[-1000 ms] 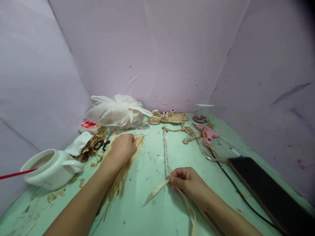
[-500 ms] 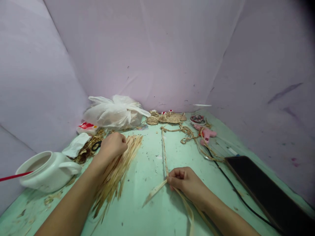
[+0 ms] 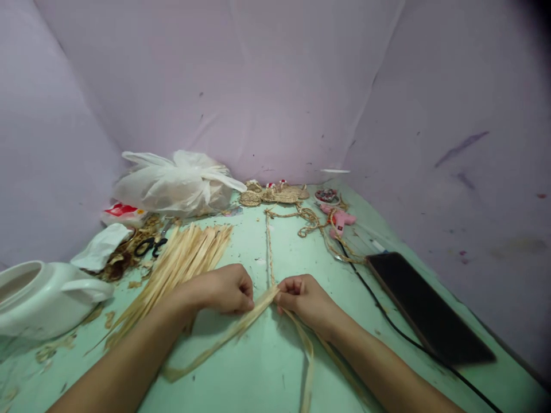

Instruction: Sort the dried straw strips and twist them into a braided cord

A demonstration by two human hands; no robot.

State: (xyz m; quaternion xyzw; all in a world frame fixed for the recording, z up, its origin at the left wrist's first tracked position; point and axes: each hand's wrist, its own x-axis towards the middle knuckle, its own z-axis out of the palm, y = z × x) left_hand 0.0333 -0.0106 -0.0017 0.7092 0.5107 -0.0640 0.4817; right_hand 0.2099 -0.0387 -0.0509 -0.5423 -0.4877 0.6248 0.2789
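My left hand (image 3: 232,288) is closed on a pale fibre strip (image 3: 206,351) that trails down to the left across the table. Just right of it, my right hand (image 3: 301,295) pinches the lower end of a thin braided cord (image 3: 270,246), where the strips meet. More loose strips (image 3: 307,355) hang from under the right fingers toward the near edge. The cord runs away from me and joins a tangle of cord (image 3: 307,221). Left of the hands lies a fanned bundle of dry strips (image 3: 189,249), partly behind my left wrist.
A white pot (image 3: 47,298), black-handled scissors (image 3: 150,246) and a white plastic bag (image 3: 176,183) are at the left. Woven pieces (image 3: 279,195) lie at the back. On the right are a pink glue gun (image 3: 340,219), a black cable (image 3: 379,303) and a dark tablet-like device (image 3: 430,310).
My left hand has moved from the bundle to beside my right hand, now with a strip in its fingers. The view has shifted, and the scissors show more fully.
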